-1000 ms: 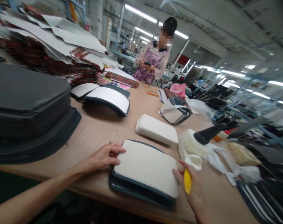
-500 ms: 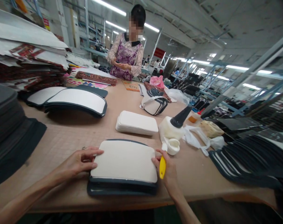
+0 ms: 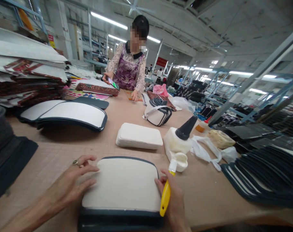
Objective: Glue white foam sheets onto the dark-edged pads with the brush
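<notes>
A cream board panel [image 3: 124, 183] with rounded corners lies on a stack of dark sheets [image 3: 119, 220] at the table's front. By its left edge is my left hand [image 3: 76, 177], open, thumb and fingers apart; a ring shows on it. At the right edge my right hand [image 3: 172, 193] is closed around a yellow-handled brush [image 3: 165, 199], its fingertips against the board's side. The pale end of the brush points away from me, toward the small cup of a white bottle [image 3: 175, 145] with a black cone top. Behind the panel sits a pile of smaller white boards [image 3: 139, 135].
Curved dark pieces with white boards [image 3: 76, 112] lie at left, beside tall dark stacks [image 3: 8, 161] and piled sheets [image 3: 28, 64]. More dark pieces [image 3: 259, 174] fan out at right. Across the table [image 3: 204, 196] stands a person [image 3: 129, 64] holding a phone.
My left hand's fingers have opened and drawn back from the panel's left edge. The view has shifted, showing the panel lower. Across the table, the person's hands have moved apart, one reaching down.
</notes>
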Demonstrator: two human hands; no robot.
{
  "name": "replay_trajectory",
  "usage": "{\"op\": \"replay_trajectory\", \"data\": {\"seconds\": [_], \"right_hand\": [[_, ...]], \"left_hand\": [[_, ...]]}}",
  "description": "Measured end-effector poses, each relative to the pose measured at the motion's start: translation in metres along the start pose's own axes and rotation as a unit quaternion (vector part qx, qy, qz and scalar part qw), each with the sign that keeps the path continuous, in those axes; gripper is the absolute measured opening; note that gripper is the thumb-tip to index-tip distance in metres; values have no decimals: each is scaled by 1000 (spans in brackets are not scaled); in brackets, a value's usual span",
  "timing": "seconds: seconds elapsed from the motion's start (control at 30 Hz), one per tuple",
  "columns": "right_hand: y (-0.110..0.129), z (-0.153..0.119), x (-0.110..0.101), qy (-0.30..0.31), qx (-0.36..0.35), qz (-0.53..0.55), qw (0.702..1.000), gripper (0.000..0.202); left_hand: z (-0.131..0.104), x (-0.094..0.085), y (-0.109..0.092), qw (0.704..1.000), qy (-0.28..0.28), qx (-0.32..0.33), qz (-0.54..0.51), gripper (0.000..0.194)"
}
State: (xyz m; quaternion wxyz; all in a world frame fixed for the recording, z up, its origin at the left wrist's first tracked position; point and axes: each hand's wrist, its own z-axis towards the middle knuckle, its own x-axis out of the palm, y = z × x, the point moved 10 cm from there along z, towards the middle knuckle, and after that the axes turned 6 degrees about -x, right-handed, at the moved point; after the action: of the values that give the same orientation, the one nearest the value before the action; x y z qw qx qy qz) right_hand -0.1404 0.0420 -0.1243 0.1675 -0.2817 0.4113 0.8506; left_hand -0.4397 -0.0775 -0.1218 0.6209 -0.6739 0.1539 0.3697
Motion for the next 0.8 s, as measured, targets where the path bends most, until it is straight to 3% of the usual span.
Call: {"op": "replay_trajectory", "data": {"seconds": [0.07,0.1,0.2,0.27,0.33,0.4,0.6,0.8], "right_hand": [[4,-2,1,-11,-35,3,999,27],[6,-3,1,-13,-52,2,999,25],[8,-7,-2,-24,-84,-2,996,22],[7,-11,-8,-40,-91,-8,995,21],[4,-16,-16,-54,-88,-23,994,20],[4,-21,-18,-48,-93,-35,994,21],[5,-29,-15,-10,-118,-54,992,28],[3,-23,-14,21,-123,-42,991,34]], "left_hand": [[8,5,-48,994,3,98,41,23],[11,16,-75,987,27,151,47,26],[9,71,-149,940,160,292,66,34],[8,104,-174,912,230,328,93,33],[12,124,-182,903,261,322,117,34],[18,132,-180,904,275,298,135,34],[23,132,-175,894,317,254,190,41],[28,126,-184,903,287,271,172,52]]}}
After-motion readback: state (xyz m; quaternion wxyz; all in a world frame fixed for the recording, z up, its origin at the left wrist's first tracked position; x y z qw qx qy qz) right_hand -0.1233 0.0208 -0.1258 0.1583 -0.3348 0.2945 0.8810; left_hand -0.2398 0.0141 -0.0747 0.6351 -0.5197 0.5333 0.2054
